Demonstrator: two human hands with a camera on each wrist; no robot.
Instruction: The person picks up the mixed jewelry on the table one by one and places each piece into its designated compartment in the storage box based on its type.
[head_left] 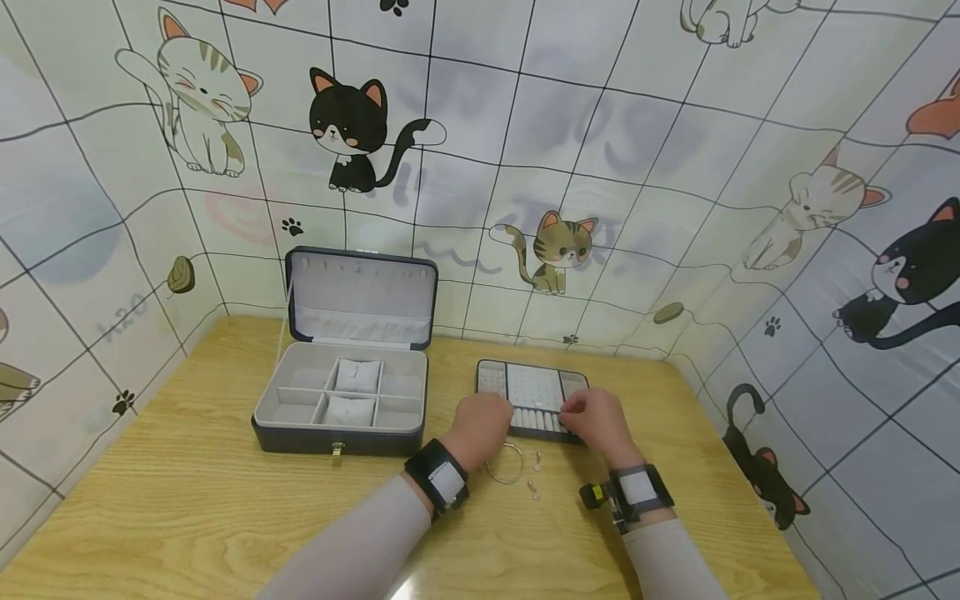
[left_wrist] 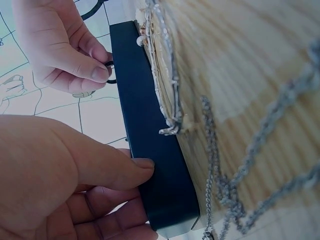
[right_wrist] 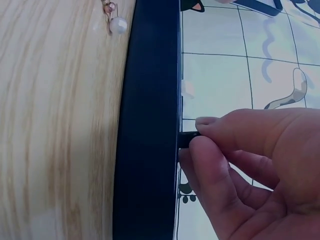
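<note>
My left hand (head_left: 480, 427) grips the near left edge of a dark jewelry tray (head_left: 534, 387), its thumb pressed on the side wall in the left wrist view. At the tray's right part, my right hand (head_left: 600, 423) pinches a small black ring (right_wrist: 188, 139) between thumb and forefinger, just above the rim. The tray has a white pad, side compartments and a row of ring rolls (head_left: 536, 419). Before it lie a silver bracelet (left_wrist: 175, 82), a silver chain (left_wrist: 265, 130) and a pearl earring (right_wrist: 118, 25).
An open dark jewelry box (head_left: 375, 442) stands left of the tray, lid up, with two white cushions (head_left: 358, 375) among its compartments. Another small earring (head_left: 534, 490) lies nearer on the wooden table (head_left: 187, 508). A cat-print curtain (head_left: 465, 167) surrounds the table's back and sides.
</note>
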